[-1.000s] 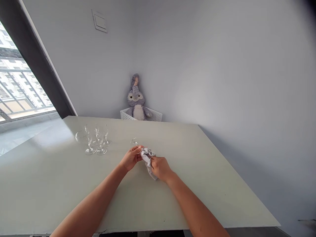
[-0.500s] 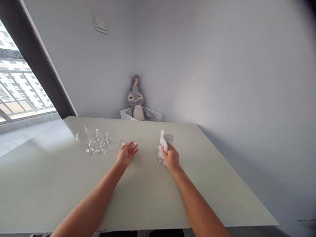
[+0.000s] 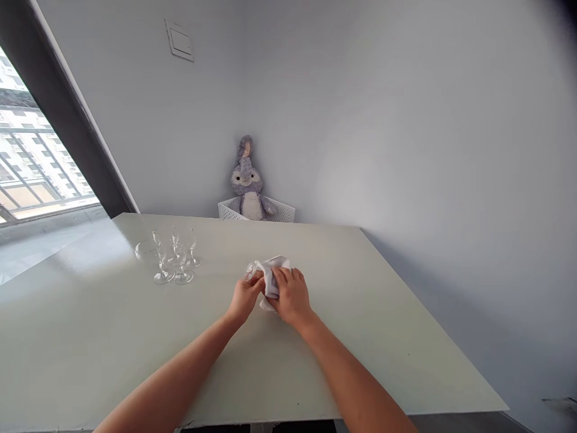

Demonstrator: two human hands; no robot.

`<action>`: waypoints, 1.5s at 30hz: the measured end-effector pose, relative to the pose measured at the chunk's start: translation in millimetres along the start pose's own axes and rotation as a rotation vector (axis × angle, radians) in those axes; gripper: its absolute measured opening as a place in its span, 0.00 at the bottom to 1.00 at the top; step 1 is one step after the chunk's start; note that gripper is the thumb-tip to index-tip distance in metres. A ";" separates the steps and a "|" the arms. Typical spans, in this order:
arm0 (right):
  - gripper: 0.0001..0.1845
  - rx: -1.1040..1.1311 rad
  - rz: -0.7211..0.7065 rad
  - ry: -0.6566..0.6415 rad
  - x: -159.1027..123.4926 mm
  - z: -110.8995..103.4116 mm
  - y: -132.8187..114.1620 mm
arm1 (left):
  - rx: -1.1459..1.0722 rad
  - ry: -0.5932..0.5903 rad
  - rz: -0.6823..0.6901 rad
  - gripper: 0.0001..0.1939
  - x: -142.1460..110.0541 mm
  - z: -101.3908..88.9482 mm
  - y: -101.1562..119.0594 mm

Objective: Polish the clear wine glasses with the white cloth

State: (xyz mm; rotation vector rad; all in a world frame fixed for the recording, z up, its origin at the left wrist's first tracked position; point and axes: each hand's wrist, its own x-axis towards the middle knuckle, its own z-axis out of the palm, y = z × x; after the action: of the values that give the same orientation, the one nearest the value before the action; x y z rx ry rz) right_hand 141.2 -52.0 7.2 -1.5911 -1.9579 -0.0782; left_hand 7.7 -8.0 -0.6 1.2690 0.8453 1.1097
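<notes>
At twelve o'clock on the pale, glossy table (image 3: pixel 360 337), just above its surface, two bare hands worked together. The left hand (image 3: pixel 244 299) had its thumb and fingers pinched closed on a clear stemmed glass (image 3: pixel 250 269), tilted and partly hidden; exactly which part they gripped could not be told. The right hand (image 3: pixel 293 299) curled over a soft white cloth (image 3: pixel 271 285), fingers bent around it and against the glass. This looked like cloth being worked over glass; the next move seemed to call for a steady left pinch and light right-hand pressure. Farther off, towards half past ten, clear stemmed glasses (image 3: pixel 183 277) stood upright in a close cluster. Beyond the far edge, just before twelve, a grey-and-white plush toy (image 3: pixel 251 205) sat in a white perforated basket (image 3: pixel 285 211).
</notes>
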 end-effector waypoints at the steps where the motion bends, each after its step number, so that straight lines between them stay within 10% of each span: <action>1: 0.27 0.132 0.074 -0.045 0.7 -4.5 4.2 | 0.026 -0.026 0.025 0.09 -1.5 1.0 2.0; 9: 0.23 1.154 0.355 -0.366 8.0 -34.7 22.8 | -0.306 -0.105 -0.143 0.13 0.3 -1.2 0.8; 20: 0.34 0.745 0.191 0.028 -5.2 -7.0 -10.8 | -0.636 -0.020 -0.230 0.09 5.5 -3.1 -3.2; 25: 0.25 0.842 0.342 0.070 -2.7 -9.1 -4.0 | -0.075 0.005 -0.107 0.20 3.4 -7.2 -0.8; 31: 0.25 0.644 0.386 0.082 1.7 -17.8 11.2 | 1.006 0.062 0.606 0.14 5.7 -23.3 4.9; 34: 0.24 0.672 0.344 -0.020 0.8 -23.8 10.9 | 1.247 -0.010 0.745 0.16 12.2 -32.7 9.4; 39: 0.22 0.931 0.383 -0.166 2.1 -34.4 11.5 | 1.229 -0.138 0.616 0.12 18.8 -41.9 8.9; 45: 0.22 0.976 0.412 0.048 5.8 -34.4 11.3 | 0.908 -0.161 0.265 0.11 13.1 -27.5 -1.8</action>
State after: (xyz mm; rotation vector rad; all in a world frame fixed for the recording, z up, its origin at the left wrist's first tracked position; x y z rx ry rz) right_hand 165.1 -57.9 34.4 -1.2254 -1.2382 0.8574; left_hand -14.3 12.7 -5.2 2.2394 1.1291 0.8082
